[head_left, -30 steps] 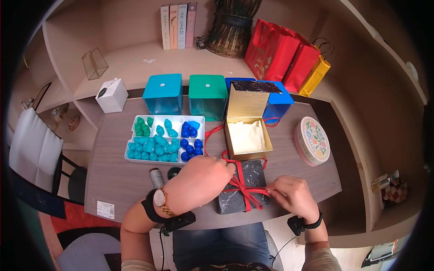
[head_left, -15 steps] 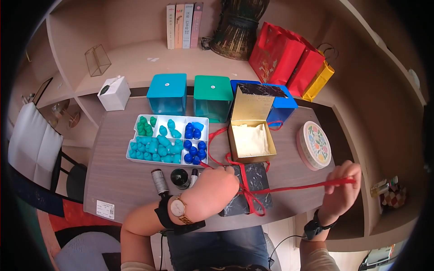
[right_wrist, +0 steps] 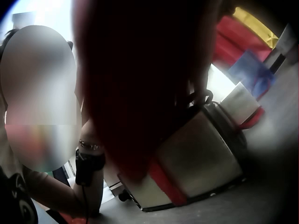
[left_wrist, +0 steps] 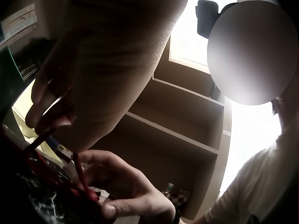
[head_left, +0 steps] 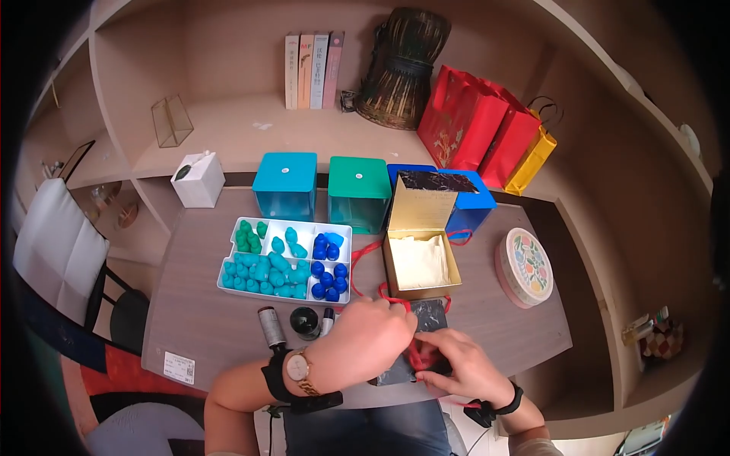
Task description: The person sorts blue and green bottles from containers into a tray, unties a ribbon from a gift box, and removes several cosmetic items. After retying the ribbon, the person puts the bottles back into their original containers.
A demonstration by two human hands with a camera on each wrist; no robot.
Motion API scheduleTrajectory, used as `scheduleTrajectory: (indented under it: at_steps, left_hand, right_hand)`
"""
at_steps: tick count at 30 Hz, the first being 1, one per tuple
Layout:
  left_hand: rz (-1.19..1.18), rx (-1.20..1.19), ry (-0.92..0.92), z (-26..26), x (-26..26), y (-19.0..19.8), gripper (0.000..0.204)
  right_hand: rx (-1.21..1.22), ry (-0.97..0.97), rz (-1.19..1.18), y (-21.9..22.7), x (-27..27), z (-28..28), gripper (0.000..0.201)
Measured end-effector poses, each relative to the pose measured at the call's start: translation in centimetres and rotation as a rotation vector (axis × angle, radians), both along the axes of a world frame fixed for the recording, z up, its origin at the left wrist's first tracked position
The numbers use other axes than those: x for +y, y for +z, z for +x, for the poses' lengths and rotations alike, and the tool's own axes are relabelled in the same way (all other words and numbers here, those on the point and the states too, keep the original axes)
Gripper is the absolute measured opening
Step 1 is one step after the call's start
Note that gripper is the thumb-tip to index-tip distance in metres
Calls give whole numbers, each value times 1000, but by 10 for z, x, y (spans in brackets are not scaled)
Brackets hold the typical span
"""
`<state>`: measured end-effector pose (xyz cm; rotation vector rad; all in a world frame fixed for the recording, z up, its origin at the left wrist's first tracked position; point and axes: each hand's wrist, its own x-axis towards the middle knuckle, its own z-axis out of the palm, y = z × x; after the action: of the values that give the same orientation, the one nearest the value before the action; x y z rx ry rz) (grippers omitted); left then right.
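Observation:
On the table's near side lies a black marbled box [head_left: 431, 315] with a red ribbon [head_left: 414, 357] across its top. My left hand [head_left: 369, 336] is over the box's left part, its fingertips pinching a ribbon loop, as the left wrist view shows. At the knot, my right hand [head_left: 465, 366] has thumb and forefinger apart, one on each side of the ribbon. In the right wrist view the box's pale side [right_wrist: 201, 154] shows a red band. Just behind stands an open gold box [head_left: 422, 262] lined with white cloth or paper.
Left of the boxes sits a white divided tray [head_left: 226, 283] of green, teal and blue figures. Nearer are a dark spool-like cylinder [head_left: 270, 328] and a round black object [head_left: 305, 323]. Teal [head_left: 285, 186] and green boxes [head_left: 357, 190] stand behind; a round floral tin [head_left: 526, 266] is at right.
My right hand pulled a ribbon end out to the right, then came back to the knot with thumb and forefinger spread. The left hand stays over the box's left part.

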<state>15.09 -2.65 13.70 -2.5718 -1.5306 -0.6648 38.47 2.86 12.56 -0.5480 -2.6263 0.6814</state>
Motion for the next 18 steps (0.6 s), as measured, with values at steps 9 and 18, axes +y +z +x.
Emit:
scheduleTrajectory:
  at_steps: [9,18]
  left_hand:
    - [257,-199,332,-19,-13,48,13]
    - [-192,160,161,-15,-33,27,10]
  right_hand:
    - [489,-570,-339,22,27,67,16]
    - [-119,-843,686,6,70,96,31]
